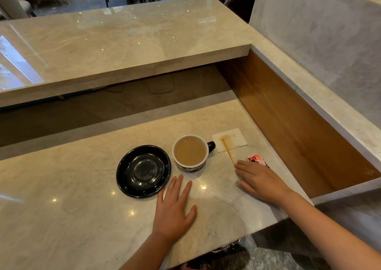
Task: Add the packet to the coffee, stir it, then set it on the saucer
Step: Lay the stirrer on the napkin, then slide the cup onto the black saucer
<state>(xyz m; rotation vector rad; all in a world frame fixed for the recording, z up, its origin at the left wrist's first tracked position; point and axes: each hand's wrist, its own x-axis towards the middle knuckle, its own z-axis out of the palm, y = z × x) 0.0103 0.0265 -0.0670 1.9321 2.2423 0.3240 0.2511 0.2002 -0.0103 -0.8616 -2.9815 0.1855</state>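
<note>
The left hand [172, 209] lay flat on the table [72, 197], palm down, fingers spread and holding nothing, its fingertips just short of the saucer and the cup. The right hand [258, 180] also rested palm down with fingers extended, empty as far as the view showed; its fingertips reached the near end of the wooden stir stick [227, 150], though whether they actually touched it could not be told. Just beyond that hand sat the packet [255, 160] (red and white, crumpled-looking), its lower part hidden behind the knuckles, so its full shape was hard to make out.

The cup [190, 151] of milky coffee stood on the table between the saucer and the stick, its dark handle pointing right. The black saucer [143, 170] sat just left of the cup, bare, close beside it but seemingly apart. The far end of the stick rested on a white napkin [237, 138] marked with a brownish stain. A wood-faced wall [288, 125] closed off the right side, and a raised marble counter [123, 43] overhung the back, with chair legs visible beyond it, cut off by the frame.
</note>
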